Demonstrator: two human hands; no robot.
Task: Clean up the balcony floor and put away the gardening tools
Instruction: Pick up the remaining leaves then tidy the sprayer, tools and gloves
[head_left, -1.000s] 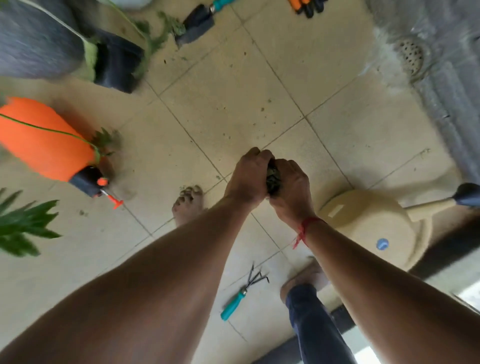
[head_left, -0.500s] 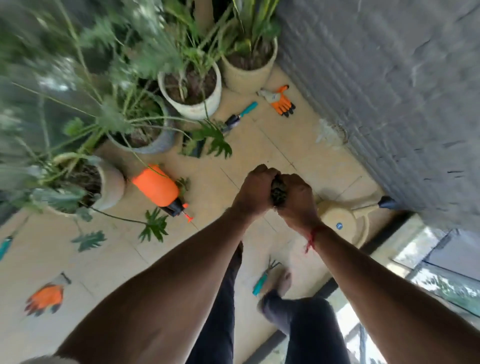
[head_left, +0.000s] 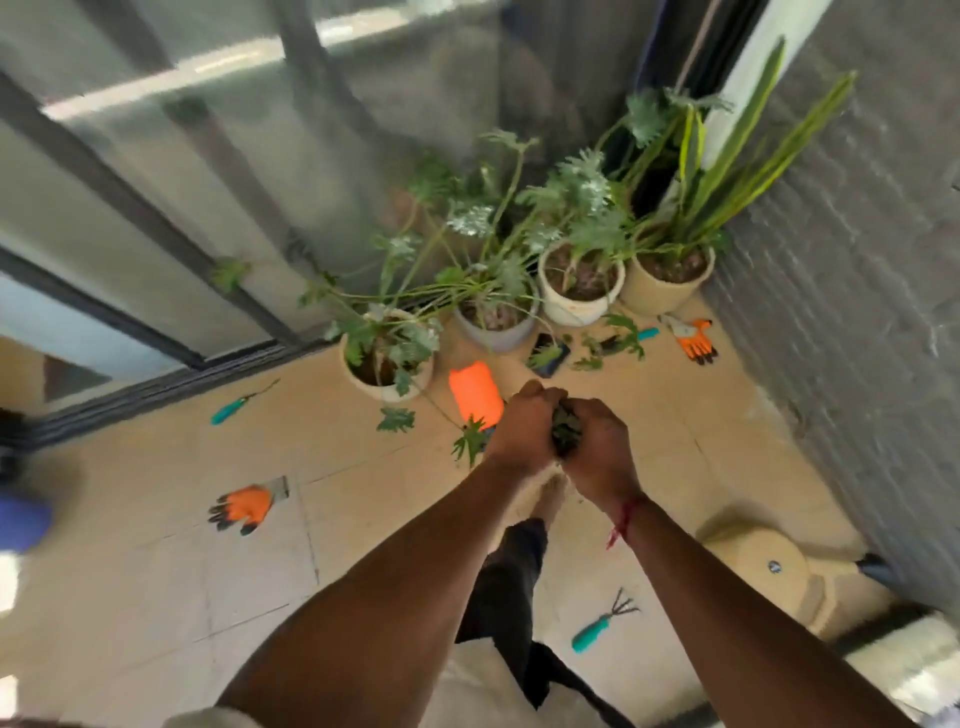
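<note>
Beige tiled balcony floor (head_left: 363, 519), potted plants (head_left: 579, 280) grouped in far corner. Left hand (head_left: 522, 431) and right hand (head_left: 597, 457) touching, each grip curled tight round dark clump of plant debris (head_left: 566, 434), held above floor. Teal hand rake (head_left: 605, 626) lies near cream watering can (head_left: 769, 571). Orange sprayer (head_left: 475, 395) on its side just beyond left hand. Orange glove (head_left: 244, 509) on floor, well left.

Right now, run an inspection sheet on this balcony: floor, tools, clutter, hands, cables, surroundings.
Surface: tile floor, leaves lying by the pots.
Job's things: rake, teal tool, trowel, near glove, far glove, sprayer on its side, watering can; all on the floor.
Clutter: purple thing at the left edge, blurred.
Grips: left hand and right hand both hold a leaf clump.
Cables: nothing seen.
Surroundings: glass door, brick wall.
</note>
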